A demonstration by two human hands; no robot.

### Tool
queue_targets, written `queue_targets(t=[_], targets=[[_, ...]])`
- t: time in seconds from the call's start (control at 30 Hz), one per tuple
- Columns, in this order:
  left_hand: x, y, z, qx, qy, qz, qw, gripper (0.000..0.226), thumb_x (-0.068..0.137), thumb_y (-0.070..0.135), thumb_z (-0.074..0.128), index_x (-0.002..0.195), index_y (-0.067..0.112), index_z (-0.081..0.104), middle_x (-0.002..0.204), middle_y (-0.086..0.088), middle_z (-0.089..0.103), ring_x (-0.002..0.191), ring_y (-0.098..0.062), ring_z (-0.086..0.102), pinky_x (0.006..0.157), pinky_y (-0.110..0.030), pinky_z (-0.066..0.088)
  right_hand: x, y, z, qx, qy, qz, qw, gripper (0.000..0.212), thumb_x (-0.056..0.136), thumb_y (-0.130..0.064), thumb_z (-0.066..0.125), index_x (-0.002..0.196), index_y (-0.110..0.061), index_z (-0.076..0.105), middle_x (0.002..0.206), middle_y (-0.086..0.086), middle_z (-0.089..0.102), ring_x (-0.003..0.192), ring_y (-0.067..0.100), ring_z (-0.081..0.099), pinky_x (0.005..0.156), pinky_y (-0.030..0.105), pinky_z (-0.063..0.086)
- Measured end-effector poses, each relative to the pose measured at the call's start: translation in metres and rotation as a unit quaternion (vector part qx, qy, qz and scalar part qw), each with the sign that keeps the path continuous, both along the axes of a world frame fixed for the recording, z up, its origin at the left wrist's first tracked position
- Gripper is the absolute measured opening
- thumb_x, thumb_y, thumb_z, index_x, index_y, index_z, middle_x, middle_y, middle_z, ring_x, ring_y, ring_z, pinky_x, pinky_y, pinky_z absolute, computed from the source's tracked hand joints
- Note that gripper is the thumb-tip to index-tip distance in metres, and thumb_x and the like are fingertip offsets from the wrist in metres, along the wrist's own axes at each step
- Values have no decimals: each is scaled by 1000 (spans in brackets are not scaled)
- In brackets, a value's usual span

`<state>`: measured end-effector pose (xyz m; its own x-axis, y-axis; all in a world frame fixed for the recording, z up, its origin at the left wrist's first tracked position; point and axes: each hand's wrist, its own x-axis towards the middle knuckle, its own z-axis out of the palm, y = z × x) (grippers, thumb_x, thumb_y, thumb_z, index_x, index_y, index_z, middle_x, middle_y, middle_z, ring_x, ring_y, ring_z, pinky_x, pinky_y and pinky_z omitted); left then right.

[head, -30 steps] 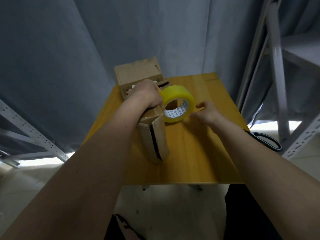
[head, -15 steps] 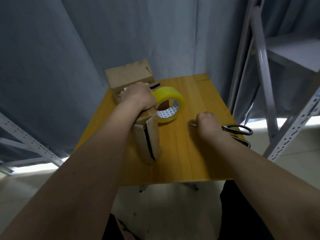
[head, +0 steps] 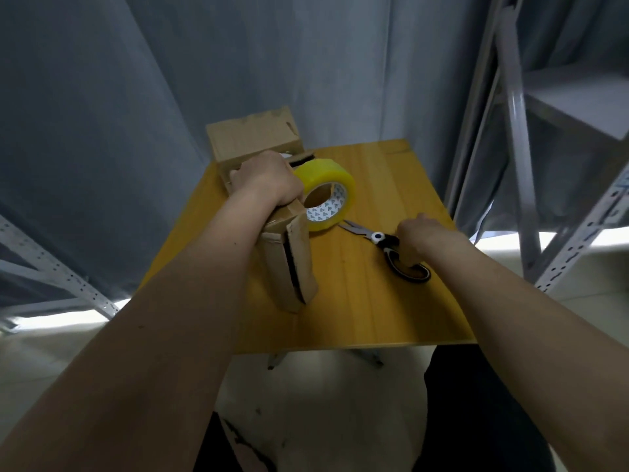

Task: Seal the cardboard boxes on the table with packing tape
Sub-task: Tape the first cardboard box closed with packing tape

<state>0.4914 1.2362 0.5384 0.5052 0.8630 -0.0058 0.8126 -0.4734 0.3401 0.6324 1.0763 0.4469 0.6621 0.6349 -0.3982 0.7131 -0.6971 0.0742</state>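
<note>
My right hand (head: 422,238) grips the black handles of the scissors (head: 384,241), blades lying on the table (head: 374,301) and pointing toward the tape roll (head: 325,195). My left hand (head: 267,180) curls over the top of the near cardboard box (head: 289,264), touching the yellow roll. A second box (head: 252,137) stands behind, at the table's far edge.
</note>
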Motion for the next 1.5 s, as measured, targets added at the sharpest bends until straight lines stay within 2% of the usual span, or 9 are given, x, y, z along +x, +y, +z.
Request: queue_targets(t=[0.17, 0.27, 0.4, 0.63, 0.97, 1.17, 1.23, 1.37, 1.5], targets=[[-10, 1, 1, -9, -11, 4, 1000, 42, 67, 35, 84, 106, 27, 69, 115, -2, 65, 110, -28, 57, 99, -45, 45, -3, 3, -2, 15, 33, 14, 999, 22, 82, -8, 64, 100, -10, 51, 85, 6, 51, 69, 19, 52, 54, 27, 43], [-14, 4, 2, -17, -13, 9, 1000, 47, 69, 37, 82, 112, 25, 68, 118, -3, 64, 112, -28, 56, 100, -46, 44, 6, -1, 5, 56, 165, -14, 985, 24, 80, -18, 72, 90, -7, 52, 86, 9, 59, 72, 21, 60, 55, 29, 49], [-14, 6, 2, -23, -9, 0, 1000, 53, 71, 57, 73, 113, 24, 66, 119, -2, 63, 112, -28, 56, 100, -46, 43, 14, -25, 10, 129, 492, -60, 859, 38, 77, -20, 79, 102, 1, 59, 75, 11, 64, 68, 22, 64, 59, 29, 55], [-8, 6, 1, -19, 3, 15, 1000, 75, 71, 74, 62, 120, 18, 63, 123, -5, 63, 113, -29, 57, 102, -48, 42, 2, -43, 7, 200, 660, 14, 724, 75, 59, -70, 75, 87, -1, 61, 68, 14, 52, 55, 23, 52, 54, 30, 47], [-8, 7, 3, -25, -43, 36, 998, 84, 89, 75, 17, 121, 13, 63, 127, -14, 60, 118, -35, 52, 105, -50, 36, -33, -12, 11, 219, 725, 48, 652, 103, 50, -77, 73, 106, 8, 58, 88, 20, 64, 85, 35, 64, 87, 45, 53], [-5, 12, 3, -42, -124, 80, 988, 75, 94, 68, 9, 80, 14, 59, 61, -4, 61, 74, -25, 63, 98, -48, 42, -40, 0, 17, 226, 714, 29, 662, 82, 79, -72, 42, 103, 6, 58, 89, 21, 63, 83, 34, 63, 92, 49, 50], [-4, 14, 3, -42, -123, 79, 988, 76, 92, 70, 9, 100, 16, 61, 70, -6, 63, 87, -28, 64, 98, -48, 42, -44, 5, 21, 234, 715, 23, 658, 82, 80, -72, 38, 101, 5, 58, 88, 22, 62, 82, 34, 63, 89, 47, 53], [-5, 12, 5, -34, -56, 27, 997, 84, 73, 88, 19, 135, 39, 49, 143, -13, 44, 133, -39, 38, 110, -54, 28, -51, 18, 30, 243, 698, 16, 673, 84, 76, -75, 41, 100, 4, 58, 85, 23, 62, 79, 34, 64, 86, 46, 53], [-9, 5, 9, -26, 72, -35, 996, 95, 55, 85, 60, 140, 47, 41, 148, -10, 24, 141, -36, 16, 113, -53, 23, -50, 23, 30, 248, 683, 9, 687, 84, 77, -76, 38, 97, 4, 58, 82, 22, 62, 75, 33, 64, 83, 45, 55]])
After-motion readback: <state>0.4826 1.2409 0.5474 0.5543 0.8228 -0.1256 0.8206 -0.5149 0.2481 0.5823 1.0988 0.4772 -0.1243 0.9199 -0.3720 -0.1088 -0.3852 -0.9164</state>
